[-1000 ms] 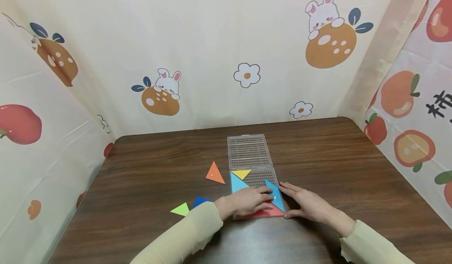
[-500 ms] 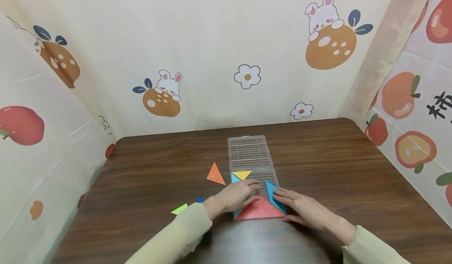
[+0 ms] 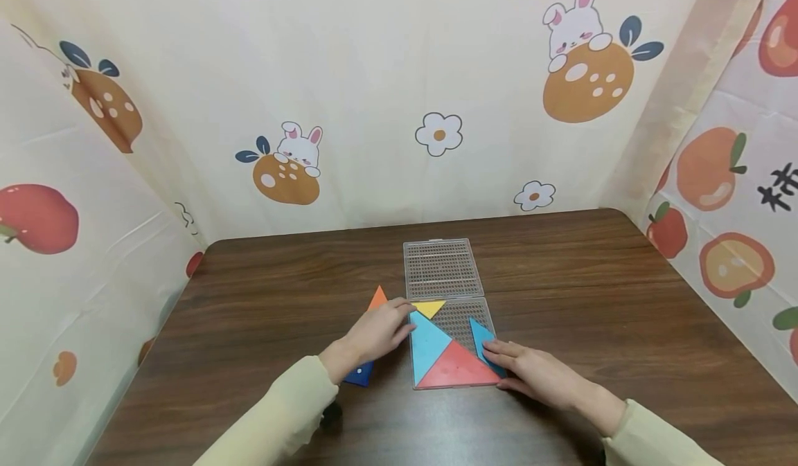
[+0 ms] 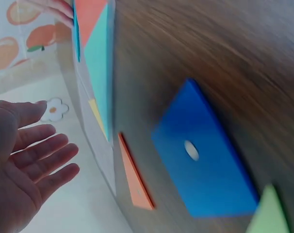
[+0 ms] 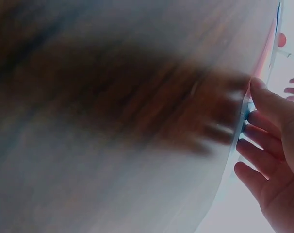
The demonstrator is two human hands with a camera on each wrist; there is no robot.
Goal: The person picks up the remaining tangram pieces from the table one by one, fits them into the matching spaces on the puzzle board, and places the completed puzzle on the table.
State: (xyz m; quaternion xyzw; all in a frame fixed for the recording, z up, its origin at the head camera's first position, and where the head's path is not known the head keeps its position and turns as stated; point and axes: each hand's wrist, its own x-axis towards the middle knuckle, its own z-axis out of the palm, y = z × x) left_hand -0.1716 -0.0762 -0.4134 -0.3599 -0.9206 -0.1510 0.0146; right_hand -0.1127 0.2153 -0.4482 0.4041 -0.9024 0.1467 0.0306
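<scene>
My left hand [image 3: 377, 327] hovers with extended fingers just left of a hinged clear case, holding nothing in the left wrist view. It partly covers an orange triangle [image 3: 377, 298] and a dark blue tangram piece [image 4: 200, 155] on the table. My right hand [image 3: 539, 372] rests at the case's right edge [image 5: 233, 145], fingertips on a light blue parallelogram [image 3: 480, 334] and thumb near the front corner. Inside the near half lie a large light blue triangle [image 3: 427, 341], a large red triangle [image 3: 458, 369] and a small yellow triangle [image 3: 430, 308].
The case's gridded lid [image 3: 442, 269] lies flat behind its near half. A green piece [image 4: 270, 216] sits beside the dark blue one. The brown wooden table [image 3: 280, 272] ends at a printed curtain [image 3: 374, 106] around the back and sides.
My left hand has left the pieces in the case and moved left, uncovering the light blue and red triangles. My right hand has come from the case's edge onto the parallelogram.
</scene>
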